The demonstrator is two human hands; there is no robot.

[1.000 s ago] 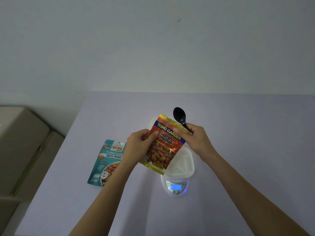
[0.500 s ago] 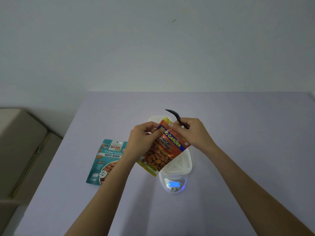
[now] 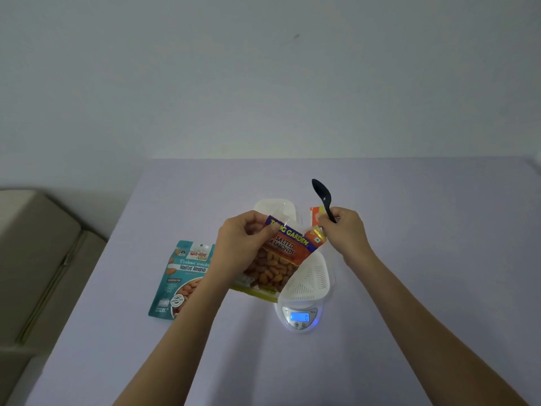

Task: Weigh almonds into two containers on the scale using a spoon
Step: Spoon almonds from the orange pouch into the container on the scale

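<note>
The step in hand is opening the almonds; no scooping has begun. The left hand [image 3: 243, 240] grips the orange packet [image 3: 281, 259] of salted almonds by its upper left corner and holds it tilted above the counter [image 3: 409, 230], partly in front of the scale [image 3: 300, 317]. The right hand [image 3: 347, 234] is closed round the handle of the black spoon [image 3: 322, 197], bowl pointing up and away, and the same fingers pinch a torn strip [image 3: 315, 217] at the packet's upper right corner, so the top looks partly ripped open. A white slotted container [image 3: 308, 278] sits on the scale, whose lit display seems to read zero, and a second white container [image 3: 275, 208] stands just behind it on the counter. A teal packet [image 3: 184, 276] of roasted almonds lies flat to the left. Next, I judge, the strip must come free or be dropped, the spoon turned bowl-down, and the packet mouth held wide enough for the spoon to enter without spilling almonds.
</note>
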